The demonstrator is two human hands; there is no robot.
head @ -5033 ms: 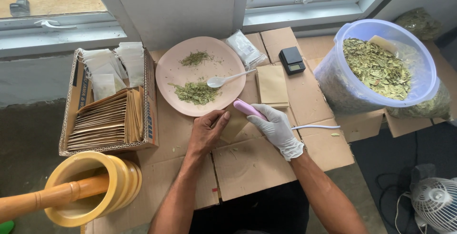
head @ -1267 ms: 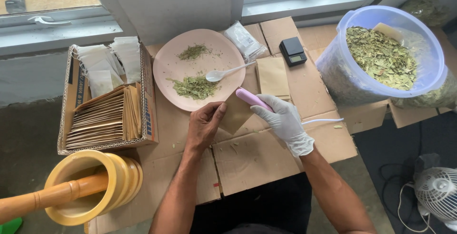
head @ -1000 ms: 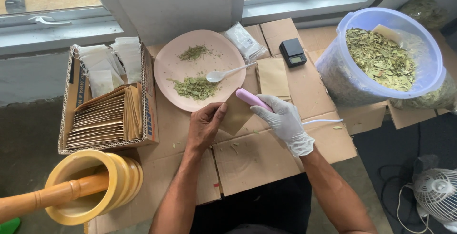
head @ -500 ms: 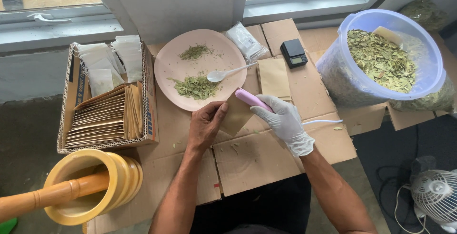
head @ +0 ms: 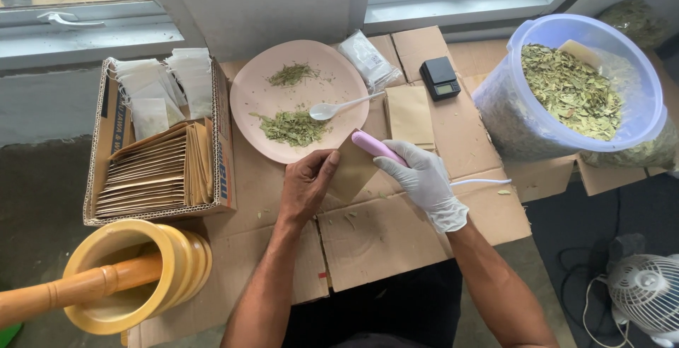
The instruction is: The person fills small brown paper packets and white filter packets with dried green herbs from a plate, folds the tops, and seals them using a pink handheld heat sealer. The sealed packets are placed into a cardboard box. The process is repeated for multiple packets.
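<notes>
1. L hand [head: 305, 185], bare, lies flat w/ fingers pressing a brown paper pouch [head: 351, 172] onto the cardboard; nothing clasped.
2. R hand [head: 426, 182], white glove, closed round a pink handheld tool [head: 377, 147], prob. a sealer; its tip sits on the pouch's top edge, white cord trailing right of the grip.
3. Just beyond the grip: pink plate [head: 247, 93] w/ dried leaves [head: 293, 127] & white spoon [head: 341, 106].
</notes>
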